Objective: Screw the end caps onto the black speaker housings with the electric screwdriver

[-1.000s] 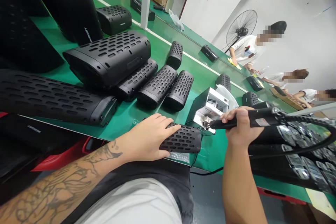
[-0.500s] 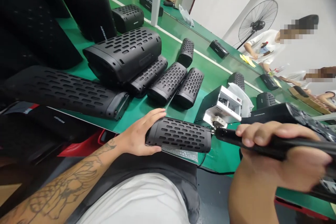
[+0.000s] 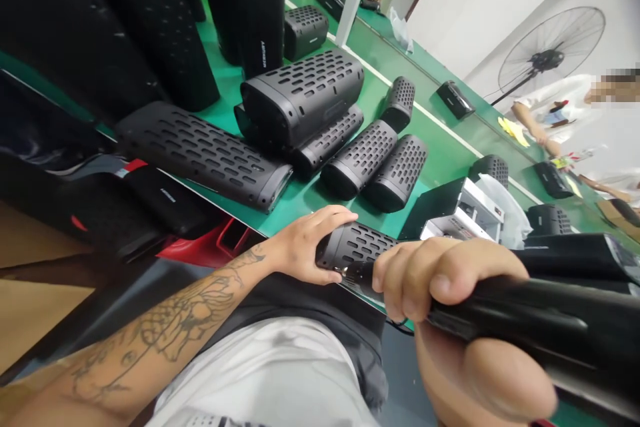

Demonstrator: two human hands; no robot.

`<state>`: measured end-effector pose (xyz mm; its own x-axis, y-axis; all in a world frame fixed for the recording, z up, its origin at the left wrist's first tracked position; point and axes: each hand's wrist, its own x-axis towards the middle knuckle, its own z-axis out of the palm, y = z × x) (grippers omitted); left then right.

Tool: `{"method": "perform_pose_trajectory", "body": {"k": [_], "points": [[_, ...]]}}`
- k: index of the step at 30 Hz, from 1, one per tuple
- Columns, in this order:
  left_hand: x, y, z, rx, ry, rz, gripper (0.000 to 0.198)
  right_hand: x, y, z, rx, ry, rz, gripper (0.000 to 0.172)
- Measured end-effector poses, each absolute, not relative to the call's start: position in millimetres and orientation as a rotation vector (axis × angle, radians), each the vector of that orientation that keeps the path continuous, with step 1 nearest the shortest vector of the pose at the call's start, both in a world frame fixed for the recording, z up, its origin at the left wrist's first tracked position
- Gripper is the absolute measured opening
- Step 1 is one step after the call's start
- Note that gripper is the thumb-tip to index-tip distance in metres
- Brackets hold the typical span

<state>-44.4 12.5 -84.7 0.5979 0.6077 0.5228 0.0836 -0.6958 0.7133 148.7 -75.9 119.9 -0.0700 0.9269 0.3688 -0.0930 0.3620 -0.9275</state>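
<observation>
My left hand (image 3: 305, 247) is closed around the left end of a black speaker housing (image 3: 364, 239) with a slotted grille, which lies near the table's front edge. My right hand (image 3: 450, 280) wraps round a thick black electric screwdriver (image 3: 545, 320). Its shiny bit points left at the housing's near left corner, close to my left thumb. Whether the tip touches a screw there, I cannot tell. The right part of the housing is hidden behind my right hand and the tool.
Several similar housings stand or lie beyond, among them a large one (image 3: 305, 97) and a long one (image 3: 205, 157) at the left. A silver-fronted box (image 3: 465, 210), perhaps a screw feeder, stands to the right beside a plastic bag (image 3: 505, 210). Co-workers (image 3: 555, 103) sit across the green table (image 3: 435, 153).
My right hand has brought the screwdriver from the housing's right end, by the silver-fronted box, leftward to its near left corner. My left hand keeps its hold. The whole view has shifted.
</observation>
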Motion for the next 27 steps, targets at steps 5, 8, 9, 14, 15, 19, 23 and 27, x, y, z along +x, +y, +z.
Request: {"method": "perform_pose_trajectory", "body": {"k": [5,8,9,14,15,19,23,27], "points": [[-43,12,-83,2.165,0.546,1.051,0.112,142,-67,113,-0.765,-1.45,1.114,0.031],[-44,13,-82,2.164,0.548,1.03,0.111,143,-59,106,-0.695,-1.504,1.149,0.037],[-44,13,-82,2.164,0.552,1.017,0.112,144,-57,103,-0.676,-1.52,1.163,0.042],[-43,13,-80,2.171,0.544,1.02,0.112,144,-58,96,-0.68,-1.501,1.233,0.055],[-43,12,-80,2.173,0.541,1.022,0.111,145,-59,95,-0.681,-1.486,1.246,0.055],[-43,11,-78,2.181,0.565,1.014,0.113,146,-58,88,-0.647,-1.509,1.251,0.056],[-47,11,-72,2.25,0.651,0.91,0.113,137,-50,73,-0.58,-1.545,1.134,0.057],[-49,-1,-72,2.333,0.72,0.819,0.109,136,-49,74,-0.549,-1.577,1.059,0.047]]}}
